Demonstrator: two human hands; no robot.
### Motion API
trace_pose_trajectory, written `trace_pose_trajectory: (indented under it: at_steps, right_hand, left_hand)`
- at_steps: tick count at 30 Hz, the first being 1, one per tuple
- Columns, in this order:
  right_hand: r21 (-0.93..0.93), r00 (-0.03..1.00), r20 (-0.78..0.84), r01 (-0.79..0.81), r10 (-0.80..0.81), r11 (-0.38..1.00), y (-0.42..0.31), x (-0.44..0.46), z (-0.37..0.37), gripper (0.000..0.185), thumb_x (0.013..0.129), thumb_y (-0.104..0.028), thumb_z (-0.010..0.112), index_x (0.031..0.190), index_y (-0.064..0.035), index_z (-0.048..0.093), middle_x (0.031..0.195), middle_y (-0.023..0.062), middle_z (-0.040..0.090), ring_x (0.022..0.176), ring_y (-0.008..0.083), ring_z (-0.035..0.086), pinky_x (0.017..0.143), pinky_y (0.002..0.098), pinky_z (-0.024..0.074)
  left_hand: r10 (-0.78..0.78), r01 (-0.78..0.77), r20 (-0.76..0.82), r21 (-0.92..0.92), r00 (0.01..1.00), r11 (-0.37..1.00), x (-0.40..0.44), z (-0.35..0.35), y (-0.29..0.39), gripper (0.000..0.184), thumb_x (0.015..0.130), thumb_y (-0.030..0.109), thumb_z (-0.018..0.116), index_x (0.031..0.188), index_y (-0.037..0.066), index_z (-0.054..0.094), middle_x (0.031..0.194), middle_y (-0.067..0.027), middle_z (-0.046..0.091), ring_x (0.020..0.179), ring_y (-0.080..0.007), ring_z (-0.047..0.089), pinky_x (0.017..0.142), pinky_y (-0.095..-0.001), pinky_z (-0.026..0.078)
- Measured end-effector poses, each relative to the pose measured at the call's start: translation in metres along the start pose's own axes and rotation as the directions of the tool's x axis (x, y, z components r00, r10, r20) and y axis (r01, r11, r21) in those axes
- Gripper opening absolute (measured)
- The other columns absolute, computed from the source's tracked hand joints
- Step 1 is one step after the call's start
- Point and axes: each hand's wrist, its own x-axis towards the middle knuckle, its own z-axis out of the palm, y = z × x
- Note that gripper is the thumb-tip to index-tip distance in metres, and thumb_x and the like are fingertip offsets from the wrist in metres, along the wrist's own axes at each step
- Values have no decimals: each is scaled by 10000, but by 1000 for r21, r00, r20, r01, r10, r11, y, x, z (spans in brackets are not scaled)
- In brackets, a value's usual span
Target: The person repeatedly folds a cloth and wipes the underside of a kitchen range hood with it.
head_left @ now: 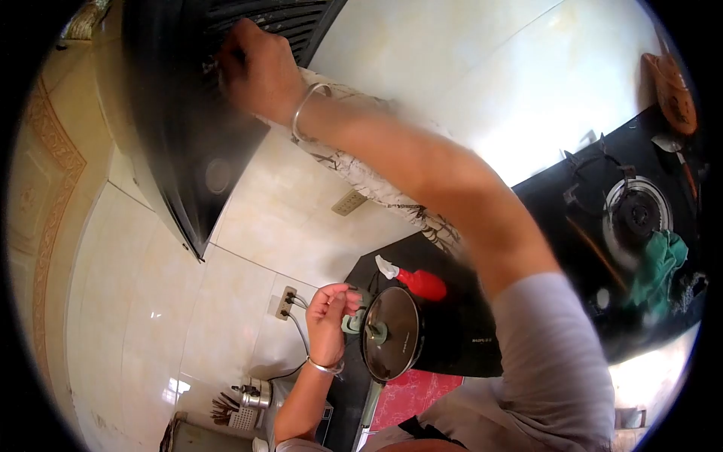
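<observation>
My right hand (263, 71) is raised to the black range hood (181, 143), close to its slatted grille. Its fingers are curled inward, and whatever they may hold is hidden. A white strip with a dark branch print (361, 173) runs behind my right forearm. My left hand (330, 316) is held up beside a lidded pan (392, 335), fingers loosely bent and partly apart, with nothing visible in them. The pan has a glass lid with a pale green knob. A red spray bottle (423, 285) with a white nozzle is just behind the pan.
A gas burner (639, 215) sits on the black stove, with a green cloth (659, 275) beside it and a thin brown stick (595, 252) lying across. Plugs and cords fill a wall socket (286, 301). A utensil basket (242, 416) stands at lower left.
</observation>
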Motion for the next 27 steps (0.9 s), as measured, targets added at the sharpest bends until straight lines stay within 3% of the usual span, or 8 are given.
trace_pose_trajectory:
  at_steps: [3,6,9,12,18,21,27]
  right_hand:
    - [-16,1000,-21,10,-10,1000,8,1,1,91,722,-15,607,776,-26,535,693,197,604,672,385,602,584,405,486]
    - [-35,999,-9,-53,53,998,32,2,0,80,734,-29,605,783,-30,541,696,193,608,684,378,610,602,399,490]
    - [-118,988,-4,-151,152,981,49,3,-7,73,731,-19,570,792,-13,532,766,243,596,741,430,579,642,471,471]
    - [-140,972,-18,-235,235,962,78,4,-15,45,747,-32,569,773,-23,534,757,241,599,741,427,582,642,460,474]
    - [-182,966,-39,-257,254,949,126,5,-20,43,766,-54,577,767,-31,540,740,217,606,731,413,592,627,447,475]
    - [-270,958,-28,-281,285,921,135,7,-25,54,773,-34,594,806,-22,553,720,146,625,670,262,604,639,331,478]
    - [-319,944,-61,-327,325,890,150,11,-27,56,771,-52,577,801,-13,551,735,161,623,674,282,601,648,341,479]
  left_hand:
    - [-5,5,-10,-1,1000,1000,-3,-4,-2,129,911,73,492,991,5,567,845,-86,645,702,-107,561,649,-235,455]
    - [-5,4,-21,-4,1000,1000,-8,-7,-3,125,911,70,491,986,4,566,843,-88,644,701,-109,561,646,-234,454]
    - [2,-2,-30,-9,1000,1000,-13,-11,-1,116,910,69,492,978,10,566,835,-88,639,698,-115,561,644,-235,452]
    - [12,-13,-50,-25,999,1000,-19,-13,1,103,909,72,498,968,23,566,822,-83,630,691,-123,558,642,-239,448]
    - [13,-16,-82,-33,997,999,-26,-24,3,94,909,66,495,956,22,564,821,-90,630,692,-129,560,647,-244,448]
    - [11,-15,-98,-40,995,999,-29,-26,3,96,910,63,490,955,22,564,817,-91,631,692,-133,560,648,-246,449]
    - [21,-25,-108,-34,994,999,-30,-25,5,98,908,62,492,955,19,566,813,-96,631,684,-136,559,645,-249,454]
